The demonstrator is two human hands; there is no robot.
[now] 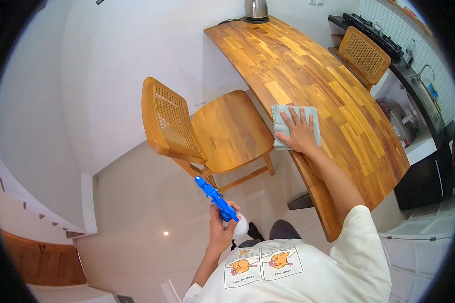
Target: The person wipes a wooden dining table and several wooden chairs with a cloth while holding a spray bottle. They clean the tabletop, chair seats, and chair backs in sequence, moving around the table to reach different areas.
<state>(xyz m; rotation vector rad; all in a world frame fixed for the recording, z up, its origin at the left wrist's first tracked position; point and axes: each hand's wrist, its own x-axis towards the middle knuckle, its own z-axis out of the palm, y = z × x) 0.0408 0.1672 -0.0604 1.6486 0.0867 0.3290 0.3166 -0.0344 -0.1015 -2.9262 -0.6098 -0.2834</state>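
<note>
My right hand [299, 135] lies flat with its fingers spread on a folded grey-green cloth [311, 115]. The cloth rests on the wooden table [349, 136] at its left edge and hangs slightly over that edge. Low in front of my body, my left hand [222, 230] is wrapped round the neck of a spray bottle [241, 227] with a blue trigger head and a white body. The blue nozzle points up and to the left, toward the chair. Part of the bottle's body is hidden behind my hand and shirt.
A wooden chair [232, 131] with a woven back stands left of the table, and another chair [365, 55] is on its far right side. An electric kettle [257, 11] sits at the table's far end. A counter with a stove [374, 33] and a sink [429, 101] runs along the right.
</note>
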